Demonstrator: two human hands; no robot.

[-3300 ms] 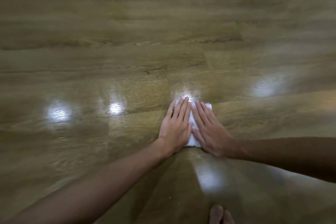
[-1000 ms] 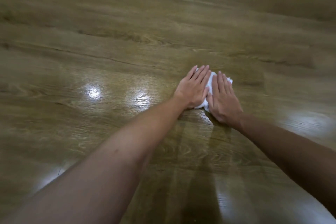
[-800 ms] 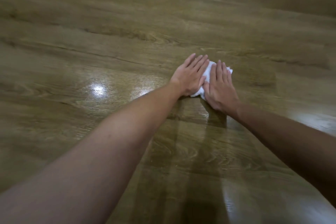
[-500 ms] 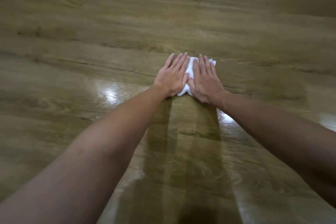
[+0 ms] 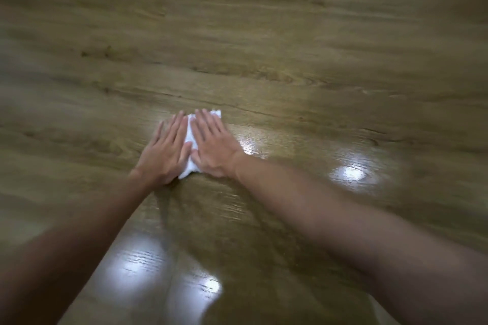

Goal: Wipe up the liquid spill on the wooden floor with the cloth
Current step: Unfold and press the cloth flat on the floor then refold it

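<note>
**Floor-wiping record: two hands flat on one cloth**

Item 1. Small white folded cloth (image 5: 189, 140): lies flat on the floor, left of centre in the head view, mostly covered by both hands. A strip shows between them, a corner past the right fingertips, and a rounded end near the wrists. Half a second ago it sat nearer the middle of the view and higher; it now appears further left and lower, though the camera has shifted too.

Item 2. Left hand (image 5: 165, 152): palm down on the cloth's left part, fingers straight and close together, pointing away from the person. It presses rather than grips; nothing is curled round the cloth. Same flat pose as in the earlier frames.

Item 3. Right hand (image 5: 212, 146): palm down on the cloth's right part, fingers straight and slightly spread, thumb touching the left hand's thumb side. Pressing, not gripping. Pose unchanged.

Item 4. Glossy brown wood-grain plank floor (image 5: 290, 47): a darker wet-looking sheen (image 5: 232, 219) spreads from the hands toward the person, between the two forearms. Bright light reflections sit at lower left, lower centre and right of the hands; earlier they lay left of the hands.

The whole frame is motion-blurred.
</note>
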